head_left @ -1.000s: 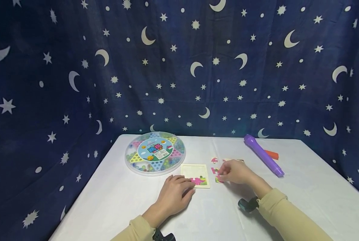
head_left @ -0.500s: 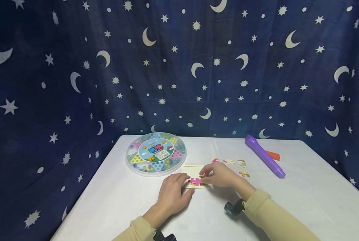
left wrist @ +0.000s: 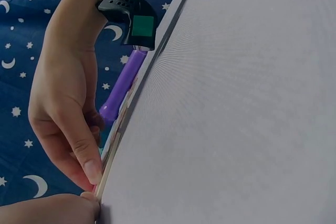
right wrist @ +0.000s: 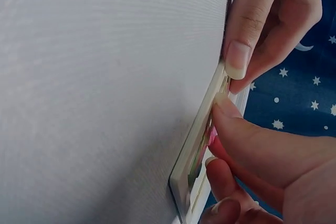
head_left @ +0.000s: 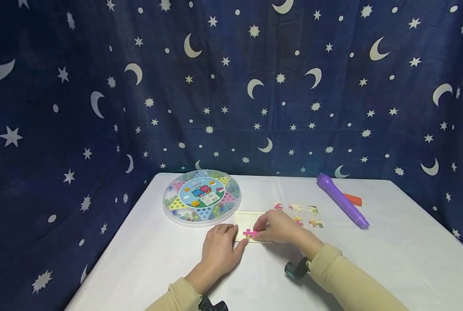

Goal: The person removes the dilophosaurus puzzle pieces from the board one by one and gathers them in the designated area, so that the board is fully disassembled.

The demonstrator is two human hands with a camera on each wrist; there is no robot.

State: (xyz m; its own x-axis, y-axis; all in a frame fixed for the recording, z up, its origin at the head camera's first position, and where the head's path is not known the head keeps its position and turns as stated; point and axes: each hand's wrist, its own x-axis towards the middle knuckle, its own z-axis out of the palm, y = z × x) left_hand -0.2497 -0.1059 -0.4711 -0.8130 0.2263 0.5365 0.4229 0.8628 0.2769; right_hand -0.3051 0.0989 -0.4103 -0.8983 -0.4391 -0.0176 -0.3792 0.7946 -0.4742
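Observation:
A shallow cream puzzle tray [head_left: 246,220] lies flat on the table, with pink pieces [head_left: 249,233] along its front part. My left hand [head_left: 220,248] grips the tray's front left corner, thumb at the near edge and fingers by the left side. Over the right part of the tray, my right hand [head_left: 279,226] pinches a jigsaw piece, mostly hidden under its fingertips. In the right wrist view, the right thumb lies on the tray's rim [right wrist: 191,161] while a fingertip meets a pink piece [right wrist: 212,136]. The left thumb [right wrist: 237,61] is close beside it.
Several loose jigsaw pieces [head_left: 315,223] lie right of the tray. A round Chinese checkers set [head_left: 201,198] with coloured marbles sits behind left. At the back right are a purple microphone-shaped tube [head_left: 341,201] and an orange item [head_left: 353,199]. A starry curtain [head_left: 231,86] hangs behind.
My right hand has moved left from the loose pieces to the tray, carrying a pink piece. Fewer pieces lie at the right. My left hand stays at the corner, its fingers drawn slightly back.

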